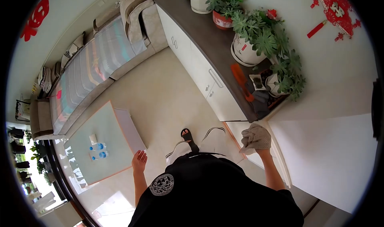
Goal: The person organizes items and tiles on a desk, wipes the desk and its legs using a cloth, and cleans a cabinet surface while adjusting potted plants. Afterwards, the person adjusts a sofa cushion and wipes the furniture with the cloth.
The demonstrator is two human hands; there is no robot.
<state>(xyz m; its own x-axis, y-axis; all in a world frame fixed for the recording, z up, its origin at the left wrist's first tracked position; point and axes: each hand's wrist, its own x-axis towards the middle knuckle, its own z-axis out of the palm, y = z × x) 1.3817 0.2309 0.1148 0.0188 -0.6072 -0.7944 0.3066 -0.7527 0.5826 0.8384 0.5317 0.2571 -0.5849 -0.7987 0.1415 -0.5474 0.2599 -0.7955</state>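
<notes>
Black shirt (212,191) in the foreground, a person holds the left hand (139,160) low, open, fingers slightly curled. Beige cloth (255,135) covers the right hand (262,146) beside the cabinet (200,63), hiding its grip.

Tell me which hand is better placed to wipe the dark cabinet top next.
The right, I'd judge: the right hand already has the cloth and is beside the near end of the cabinet top. The left hand is empty and farther away, near the low table.
</notes>
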